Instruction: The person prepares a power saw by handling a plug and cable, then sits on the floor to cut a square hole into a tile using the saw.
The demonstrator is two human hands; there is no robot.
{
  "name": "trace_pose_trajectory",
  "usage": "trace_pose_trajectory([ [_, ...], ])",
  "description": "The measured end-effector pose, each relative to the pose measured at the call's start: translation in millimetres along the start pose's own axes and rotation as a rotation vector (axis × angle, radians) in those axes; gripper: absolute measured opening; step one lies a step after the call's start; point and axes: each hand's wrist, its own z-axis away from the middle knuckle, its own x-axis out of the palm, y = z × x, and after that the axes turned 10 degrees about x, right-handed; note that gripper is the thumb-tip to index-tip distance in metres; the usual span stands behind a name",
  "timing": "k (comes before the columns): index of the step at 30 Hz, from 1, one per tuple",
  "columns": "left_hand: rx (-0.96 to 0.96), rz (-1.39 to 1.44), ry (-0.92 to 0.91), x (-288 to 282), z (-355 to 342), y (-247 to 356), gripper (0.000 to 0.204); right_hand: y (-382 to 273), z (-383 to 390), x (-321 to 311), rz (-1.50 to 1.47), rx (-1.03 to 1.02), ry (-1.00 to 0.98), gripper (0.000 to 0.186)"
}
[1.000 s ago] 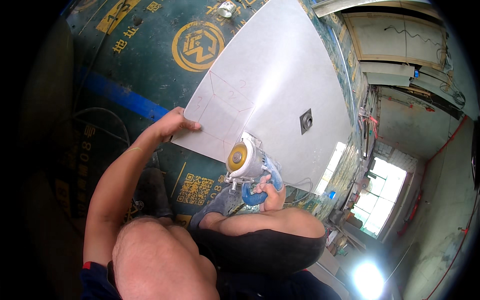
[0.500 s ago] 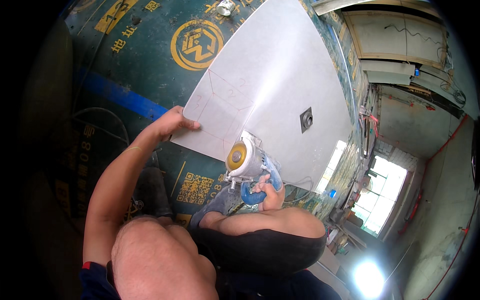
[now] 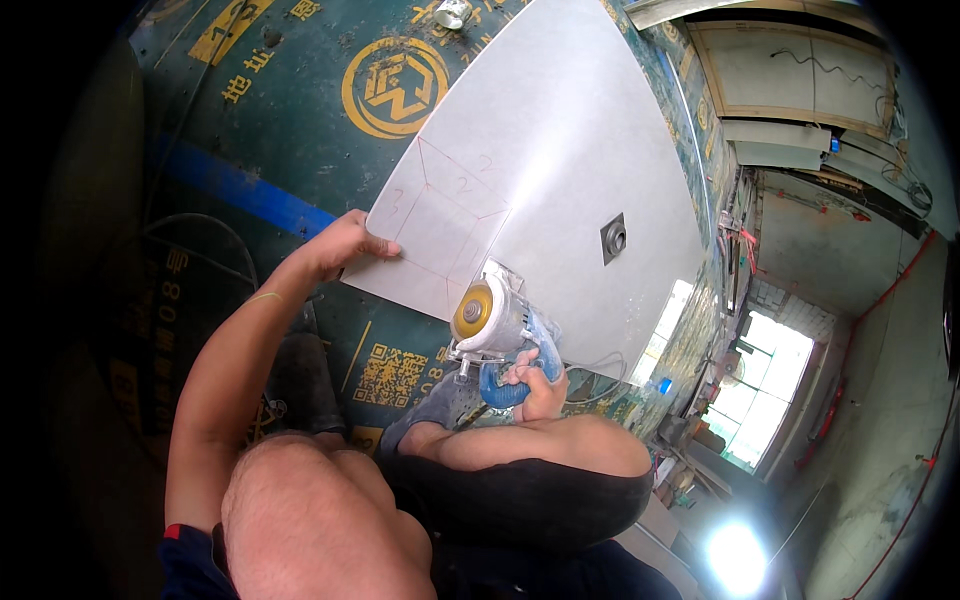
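Note:
A large pale grey tile (image 3: pixel 570 130) lies in front of me, its near left part marked with thin red lines and figures. My left hand (image 3: pixel 355 247) grips the tile's left corner, thumb on top and fingers curled beneath the edge. In my right hand (image 3: pixel 537 382) is a handheld tile cutter (image 3: pixel 505 315), held by its blue handle. The cutter's white guard and round yellow hub face up and left. It rests at the tile's near edge, by the end of a red line; its blade's cutting edge is hidden.
Green printed floor sheeting (image 3: pixel 270 130) with yellow prints lies under the tile. A square dark metal drain piece (image 3: pixel 614 240) sits on the tile's right part. Beyond the far edge stands a small can (image 3: pixel 452 14). A cable (image 3: pixel 600 385) trails right of the cutter. My knees (image 3: pixel 320 510) are close below.
Almost nothing differs. The cutter's handle and my right hand have shifted very slightly left; my left hand keeps its place on the tile corner.

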Motion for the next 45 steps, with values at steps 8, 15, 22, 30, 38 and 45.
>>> trace_pose_trajectory([
  [8,0.012,0.01,-0.005,-1.4,-1.3,-3.3,0.037,0.4,2.6,0.7,-0.006,0.003,0.013,0.029],
  [15,0.015,-0.014,-0.012,-1.1,-0.7,-2.6,0.038,3.1,2.9,-0.2,0.002,-0.011,0.016,0.029],
  [22,0.02,0.004,-0.011,-0.3,0.2,-2.3,0.037,6.1,2.3,-1.8,-0.017,-0.042,-0.027,0.029],
  [30,0.017,0.015,-0.011,-0.4,-0.4,-4.3,0.037,8.2,3.2,-2.4,-0.017,-0.022,0.006,0.031],
  [38,0.007,0.003,-0.001,3.9,5.2,1.8,0.037,4.9,2.4,1.0,-0.034,-0.054,-0.001,0.029],
  [45,0.03,0.026,-0.008,3.2,4.4,-0.4,0.039,-0.4,-3.5,0.5,-0.005,-0.075,-0.037,0.027],
])
